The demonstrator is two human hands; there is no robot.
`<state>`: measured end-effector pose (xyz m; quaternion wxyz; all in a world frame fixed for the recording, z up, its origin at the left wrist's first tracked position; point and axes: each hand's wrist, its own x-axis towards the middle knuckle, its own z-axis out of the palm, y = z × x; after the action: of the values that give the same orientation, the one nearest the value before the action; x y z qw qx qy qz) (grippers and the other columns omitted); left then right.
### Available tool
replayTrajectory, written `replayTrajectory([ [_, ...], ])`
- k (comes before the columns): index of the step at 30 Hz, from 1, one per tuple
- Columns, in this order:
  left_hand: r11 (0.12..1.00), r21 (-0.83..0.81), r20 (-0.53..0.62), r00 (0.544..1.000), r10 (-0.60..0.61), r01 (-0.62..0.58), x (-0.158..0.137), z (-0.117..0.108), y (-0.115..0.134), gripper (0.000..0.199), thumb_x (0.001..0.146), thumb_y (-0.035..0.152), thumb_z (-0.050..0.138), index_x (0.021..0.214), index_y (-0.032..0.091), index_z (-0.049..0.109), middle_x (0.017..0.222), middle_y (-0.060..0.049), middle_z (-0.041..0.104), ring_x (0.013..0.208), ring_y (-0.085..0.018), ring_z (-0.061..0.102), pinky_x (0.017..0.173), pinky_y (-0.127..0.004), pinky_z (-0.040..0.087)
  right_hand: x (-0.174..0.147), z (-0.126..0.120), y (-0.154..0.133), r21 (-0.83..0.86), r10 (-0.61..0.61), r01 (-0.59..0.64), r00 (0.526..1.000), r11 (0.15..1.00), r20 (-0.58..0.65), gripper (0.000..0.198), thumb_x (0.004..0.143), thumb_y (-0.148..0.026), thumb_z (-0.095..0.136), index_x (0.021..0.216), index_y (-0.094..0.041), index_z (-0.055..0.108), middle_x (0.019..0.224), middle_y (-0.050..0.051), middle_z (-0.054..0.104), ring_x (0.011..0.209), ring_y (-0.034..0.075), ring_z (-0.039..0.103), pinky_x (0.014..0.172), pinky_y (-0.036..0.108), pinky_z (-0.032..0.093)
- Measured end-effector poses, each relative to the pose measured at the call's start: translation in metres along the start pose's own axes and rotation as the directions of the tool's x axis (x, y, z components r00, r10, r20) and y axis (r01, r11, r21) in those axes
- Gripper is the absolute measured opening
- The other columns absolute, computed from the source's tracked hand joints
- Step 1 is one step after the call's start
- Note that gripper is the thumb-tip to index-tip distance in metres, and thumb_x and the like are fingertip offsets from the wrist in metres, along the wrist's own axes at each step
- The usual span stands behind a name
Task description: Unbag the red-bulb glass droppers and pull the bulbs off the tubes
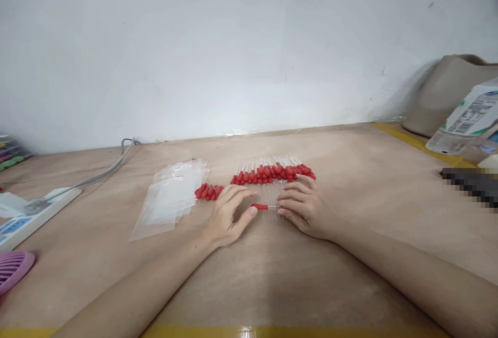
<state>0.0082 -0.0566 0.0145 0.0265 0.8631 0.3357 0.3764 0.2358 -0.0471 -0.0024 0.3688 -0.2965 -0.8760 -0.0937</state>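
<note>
A glass dropper (260, 207) with a red rubber bulb lies crosswise between my hands. My right hand (307, 204) is closed, its fingertips around the dropper's clear tube. My left hand (232, 213) is open, thumb and fingers apart, with the thumb tip at the end of the red bulb. Just beyond my hands, a row of droppers (268, 173) lies side by side, red bulbs toward me and pale tips toward the wall. Several clear tubes (268, 193) lie between my hands. More red bulbs (208, 192) show left of my left fingers, partly covered by them.
Clear zip bags (167, 200) lie in a spread stack at left. Farther left are a power strip (39, 213) with a grey cable (101, 174) and a pink slatted object (14, 270). At right stand a beige bin (439, 94), a clear plastic package (467, 120) and a dark blurred object (470, 185).
</note>
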Motion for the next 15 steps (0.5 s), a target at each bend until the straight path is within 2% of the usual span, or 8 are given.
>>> replayTrajectory([
  [2,0.997,0.022,0.008,0.997,0.076,-0.077,0.002,0.005,0.000,0.030,0.079,0.030,0.057,0.107,0.018,0.055,0.100,-0.008,0.060,0.095,-0.020,0.053,0.085,-0.038,0.043,0.001,0.000,-0.001,0.004,-0.005,0.005,1.000,1.000,0.004,0.015,0.084,-0.030,0.052,0.083,-0.022,0.064,0.083,0.000,0.067,0.091,0.016,0.055,0.097,0.042,0.026],
  [5,0.977,0.072,0.002,0.979,0.202,-0.202,0.002,0.014,-0.004,0.021,0.078,0.027,0.060,0.098,0.020,0.060,0.093,-0.005,0.064,0.091,-0.018,0.056,0.083,-0.036,0.046,0.001,0.001,-0.003,0.007,-0.017,0.017,1.000,1.000,0.012,0.016,0.084,-0.030,0.051,0.083,-0.022,0.064,0.082,0.000,0.067,0.091,0.016,0.055,0.097,0.043,0.025],
  [8,0.962,0.108,-0.009,0.968,0.252,-0.250,0.001,0.018,-0.006,0.016,0.080,0.023,0.058,0.096,0.019,0.060,0.092,-0.004,0.067,0.089,-0.017,0.059,0.081,-0.035,0.048,0.001,0.002,-0.004,0.018,-0.024,0.024,0.999,1.000,0.029,0.016,0.085,-0.030,0.050,0.086,-0.023,0.064,0.084,0.000,0.068,0.091,0.017,0.055,0.098,0.045,0.025],
  [12,0.945,0.154,-0.041,0.953,0.299,-0.289,0.000,0.017,-0.003,0.019,0.081,0.022,0.057,0.100,0.018,0.058,0.093,-0.004,0.068,0.088,-0.016,0.062,0.082,-0.034,0.050,0.001,0.004,-0.003,0.052,-0.056,0.056,0.998,0.997,0.001,0.016,0.085,-0.030,0.051,0.091,-0.025,0.064,0.083,-0.001,0.069,0.092,0.017,0.056,0.100,0.046,0.023],
  [15,0.919,0.208,-0.011,0.938,0.346,-0.336,0.000,0.017,-0.001,0.025,0.082,0.022,0.056,0.106,0.017,0.056,0.100,-0.005,0.066,0.094,-0.017,0.061,0.085,-0.033,0.051,0.001,0.006,-0.003,0.072,-0.085,0.085,0.996,0.994,-0.010,0.014,0.085,-0.026,0.050,0.091,-0.024,0.063,0.082,-0.002,0.069,0.092,0.017,0.056,0.101,0.047,0.023],
])
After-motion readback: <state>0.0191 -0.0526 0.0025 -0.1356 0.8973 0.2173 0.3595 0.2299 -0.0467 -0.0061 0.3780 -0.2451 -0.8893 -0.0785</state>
